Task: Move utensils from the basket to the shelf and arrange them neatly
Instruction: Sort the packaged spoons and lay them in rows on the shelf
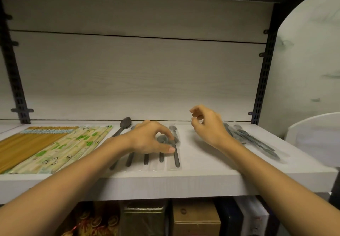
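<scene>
Grey wrapped spoons lie in a row on the white shelf, handles pointing toward the person; the left hand pinches the rightmost one. The right hand hovers, loosely curled and holding nothing, beside a separate bundle. No basket is visible.

Below shelf board: gold tin, brown cardboard box, white box, side by side.
</scene>
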{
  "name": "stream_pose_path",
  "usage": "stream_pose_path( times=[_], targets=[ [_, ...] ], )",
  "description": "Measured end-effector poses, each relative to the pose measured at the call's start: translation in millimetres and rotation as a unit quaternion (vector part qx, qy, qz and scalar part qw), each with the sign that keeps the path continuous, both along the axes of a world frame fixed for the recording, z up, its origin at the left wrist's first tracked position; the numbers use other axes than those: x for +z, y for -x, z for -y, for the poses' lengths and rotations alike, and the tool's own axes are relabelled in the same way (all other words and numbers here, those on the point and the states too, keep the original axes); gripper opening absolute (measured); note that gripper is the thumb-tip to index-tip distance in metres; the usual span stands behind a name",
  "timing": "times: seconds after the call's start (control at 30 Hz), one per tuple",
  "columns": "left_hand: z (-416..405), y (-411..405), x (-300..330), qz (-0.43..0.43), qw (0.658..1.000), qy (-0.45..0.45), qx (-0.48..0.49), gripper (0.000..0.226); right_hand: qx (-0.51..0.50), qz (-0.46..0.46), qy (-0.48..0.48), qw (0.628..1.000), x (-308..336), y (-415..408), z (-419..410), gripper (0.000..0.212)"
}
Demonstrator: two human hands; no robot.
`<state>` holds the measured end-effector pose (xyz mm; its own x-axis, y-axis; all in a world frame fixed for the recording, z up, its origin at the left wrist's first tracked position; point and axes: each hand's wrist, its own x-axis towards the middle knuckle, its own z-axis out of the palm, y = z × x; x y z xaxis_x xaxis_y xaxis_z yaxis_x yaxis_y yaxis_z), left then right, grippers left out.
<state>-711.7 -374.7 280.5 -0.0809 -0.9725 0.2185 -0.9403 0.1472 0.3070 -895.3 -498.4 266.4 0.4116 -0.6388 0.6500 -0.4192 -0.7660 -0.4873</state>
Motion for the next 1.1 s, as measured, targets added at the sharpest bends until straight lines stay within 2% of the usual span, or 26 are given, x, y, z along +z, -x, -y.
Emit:
stream_pose_path(
  times=[0.07, 0.17, 0.23, 0.43, 0.6, 0.83, 1.0, 1.1],
  targets=[
    [-1.1, 2.0, -0.9, -0.014, 1.0, 0.005, -0.006, 0.052, -0.001, -0.008, 0.004, 1.0, 0.7, 11.3, -1.4, 0.023],
    [-3.9, 11.5, -3.5, 0.043, 0.999, -0.011, -0.007, 0.06, -0.019, -0.033, 0.013, 0.999, 3.6, 32.8, 0.8, 0.022],
    [-2.2, 14.6, -6.4, 0.067, 0.997, -0.024, 0.0, 0.054, -0.043, -0.066, 0.012, 0.997, 7.2, 50.6, 5.2, 0.021],
    [11.6, 25.0, 1.2, -0.039, 0.999, 0.016, -0.01, 0.025, -0.095, -0.13, -0.011, 0.987, 3.4, 93.0, 16.5, 0.016],
    [32.5, 46.9, 0.3, 0.009, 0.999, 0.026, -0.02, 0.023, -0.089, -0.272, 0.02, 0.958, -2.3, 91.0, 9.1, 0.015],
    [60.8, 71.0, -3.5, 0.032, 0.998, 0.047, -0.009, 0.026, -0.116, -0.241, -0.01, 0.964, 0.4, 98.7, 12.9, 0.014],
    [86.4, 77.1, -11.9, 0.066, 0.998, 0.022, -0.002, 0.036, -0.097, -0.218, -0.029, 0.971, -2.4, 107.1, 17.4, 0.008],
    [94.0, 79.0, -17.5, 0.086, 0.996, 0.003, -0.019, 0.03, -0.086, -0.198, -0.036, 0.976, -3.8, 108.9, 20.0, 0.009]
  ],
)
